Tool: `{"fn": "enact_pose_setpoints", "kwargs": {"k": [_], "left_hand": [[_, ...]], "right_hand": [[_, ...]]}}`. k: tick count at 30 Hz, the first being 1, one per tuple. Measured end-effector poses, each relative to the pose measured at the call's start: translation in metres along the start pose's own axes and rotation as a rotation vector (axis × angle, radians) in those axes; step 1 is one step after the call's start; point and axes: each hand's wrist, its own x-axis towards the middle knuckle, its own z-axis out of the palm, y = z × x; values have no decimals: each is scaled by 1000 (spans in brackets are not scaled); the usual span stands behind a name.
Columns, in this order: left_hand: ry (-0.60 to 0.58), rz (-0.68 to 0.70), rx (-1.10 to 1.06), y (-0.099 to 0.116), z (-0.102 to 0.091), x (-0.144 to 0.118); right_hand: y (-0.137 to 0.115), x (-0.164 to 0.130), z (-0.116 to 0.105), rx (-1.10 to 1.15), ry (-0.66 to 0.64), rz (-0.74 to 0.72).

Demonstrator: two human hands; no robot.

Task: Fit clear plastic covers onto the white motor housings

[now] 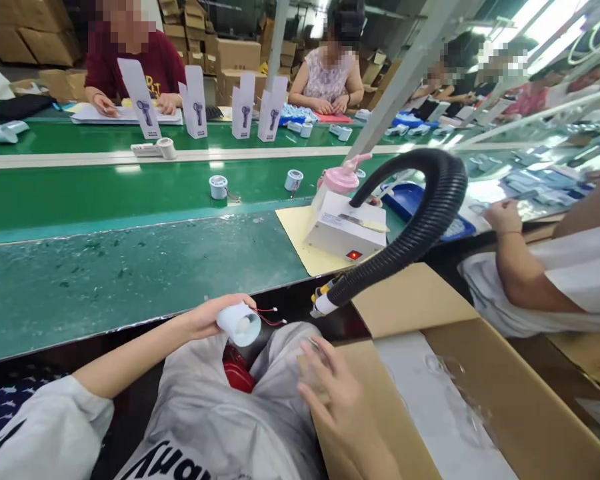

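My left hand [219, 319] is closed around a light-blue motor housing [239, 324], a short open cylinder tilted toward me, with a pale hub inside. Two thin wires [269, 316] with small white plugs stick out from its far side. My right hand [337, 393], blurred by motion, is curled over my lap beside the carton. Something pale and see-through seems to sit between its thumb and fingers, too smeared to name. Above it hangs the white-tipped nozzle [324, 305] of a black corrugated hose [425, 220], apart from both hands.
An open carton [480, 360] with clear plastic pieces is at my right. A white box unit [347, 230] with a lit red switch and a pink-topped spray bottle [341, 179] stand on the bench. Motor housings [219, 188] rest on the green belt [145, 200]; co-workers sit opposite and right.
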Motion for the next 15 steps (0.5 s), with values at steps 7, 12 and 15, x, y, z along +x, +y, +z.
{"fn": "enact_pose_setpoints", "kwargs": {"k": [7, 12, 15], "left_hand": [[-155, 11, 294, -10, 25, -8], [-86, 328, 668, -17, 26, -17], [-48, 385, 656, -27, 26, -15]], "right_hand": [[-32, 39, 31, -184, -127, 22], [-28, 36, 30, 234, -253, 171], [-32, 36, 29, 399, -165, 259]]}}
